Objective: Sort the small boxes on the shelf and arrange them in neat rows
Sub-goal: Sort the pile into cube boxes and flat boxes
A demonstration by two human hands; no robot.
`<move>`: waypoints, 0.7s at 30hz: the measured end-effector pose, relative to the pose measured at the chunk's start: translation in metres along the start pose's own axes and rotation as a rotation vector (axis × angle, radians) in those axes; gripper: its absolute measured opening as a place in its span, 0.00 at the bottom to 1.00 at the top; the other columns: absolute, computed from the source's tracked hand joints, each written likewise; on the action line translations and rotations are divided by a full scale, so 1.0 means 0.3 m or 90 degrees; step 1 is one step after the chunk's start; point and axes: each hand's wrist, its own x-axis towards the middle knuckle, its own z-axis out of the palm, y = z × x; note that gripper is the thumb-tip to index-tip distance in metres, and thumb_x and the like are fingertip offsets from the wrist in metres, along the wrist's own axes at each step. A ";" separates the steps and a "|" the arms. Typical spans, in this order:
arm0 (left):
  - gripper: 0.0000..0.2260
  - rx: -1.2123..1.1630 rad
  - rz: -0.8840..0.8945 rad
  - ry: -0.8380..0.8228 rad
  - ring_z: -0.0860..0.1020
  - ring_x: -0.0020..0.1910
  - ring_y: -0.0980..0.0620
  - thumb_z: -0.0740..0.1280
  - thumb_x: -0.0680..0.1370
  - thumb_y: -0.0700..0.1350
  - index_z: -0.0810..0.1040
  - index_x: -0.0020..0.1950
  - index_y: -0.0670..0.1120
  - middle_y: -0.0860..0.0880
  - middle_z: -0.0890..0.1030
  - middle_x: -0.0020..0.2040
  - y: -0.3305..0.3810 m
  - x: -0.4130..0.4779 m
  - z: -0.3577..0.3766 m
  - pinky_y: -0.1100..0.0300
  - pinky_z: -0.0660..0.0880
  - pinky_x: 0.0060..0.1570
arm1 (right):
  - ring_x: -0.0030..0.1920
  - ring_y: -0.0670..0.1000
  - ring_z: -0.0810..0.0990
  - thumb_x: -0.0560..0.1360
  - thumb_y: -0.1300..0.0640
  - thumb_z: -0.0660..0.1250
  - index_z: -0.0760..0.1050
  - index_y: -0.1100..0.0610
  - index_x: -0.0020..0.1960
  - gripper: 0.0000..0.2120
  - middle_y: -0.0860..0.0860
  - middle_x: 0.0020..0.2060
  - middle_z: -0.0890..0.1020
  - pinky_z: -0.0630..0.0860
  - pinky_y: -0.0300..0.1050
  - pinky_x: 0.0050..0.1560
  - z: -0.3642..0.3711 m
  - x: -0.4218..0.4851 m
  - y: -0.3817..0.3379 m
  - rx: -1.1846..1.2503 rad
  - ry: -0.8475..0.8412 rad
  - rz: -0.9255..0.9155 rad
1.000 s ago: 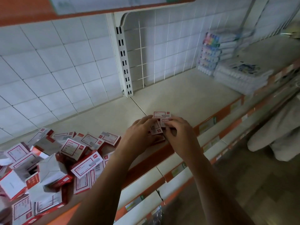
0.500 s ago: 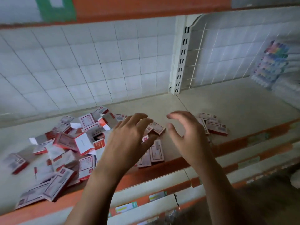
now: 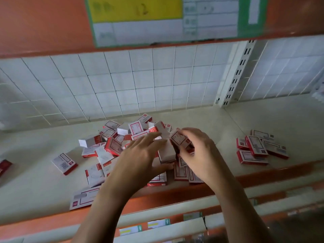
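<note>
The hands are blocking the middle of the pile [image 3: 112, 146] of small red-and-white boxes that's lying jumbled on the shelf [image 3: 35, 181], with the left hand [image 3: 140, 158] spreading fairly straight fingers over it and the right hand [image 3: 198, 155] curling its fingers round one tilted box [image 3: 180, 139].

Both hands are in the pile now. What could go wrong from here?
1. A flat box lies at the shelf's front lip, right beside the left forearm; a sweep might knock it off.
2. The right hand grips a red-and-white box amid the pile, where boxes lean on each other; lifting it may topple them.
3. The group on the right lies skewed, so rows could start crooked.
</note>
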 end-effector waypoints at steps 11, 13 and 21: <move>0.24 -0.144 0.016 0.040 0.77 0.56 0.52 0.69 0.75 0.58 0.76 0.66 0.48 0.52 0.77 0.62 -0.010 0.010 0.027 0.56 0.79 0.49 | 0.58 0.50 0.80 0.71 0.56 0.75 0.77 0.59 0.62 0.21 0.52 0.56 0.82 0.79 0.44 0.57 0.055 -0.022 0.002 -0.026 0.061 0.089; 0.23 -0.164 0.016 0.067 0.77 0.56 0.53 0.68 0.74 0.60 0.76 0.65 0.48 0.53 0.77 0.62 -0.008 0.001 0.013 0.55 0.79 0.49 | 0.57 0.50 0.80 0.71 0.56 0.75 0.77 0.58 0.62 0.20 0.52 0.56 0.82 0.78 0.39 0.55 0.057 -0.023 0.002 -0.023 0.080 0.100; 0.21 -0.168 -0.020 0.199 0.78 0.54 0.52 0.72 0.72 0.54 0.78 0.62 0.47 0.53 0.78 0.60 -0.039 -0.095 -0.098 0.56 0.78 0.48 | 0.51 0.52 0.81 0.72 0.53 0.69 0.77 0.57 0.62 0.20 0.53 0.53 0.82 0.81 0.44 0.48 0.025 -0.010 -0.115 0.046 0.205 0.040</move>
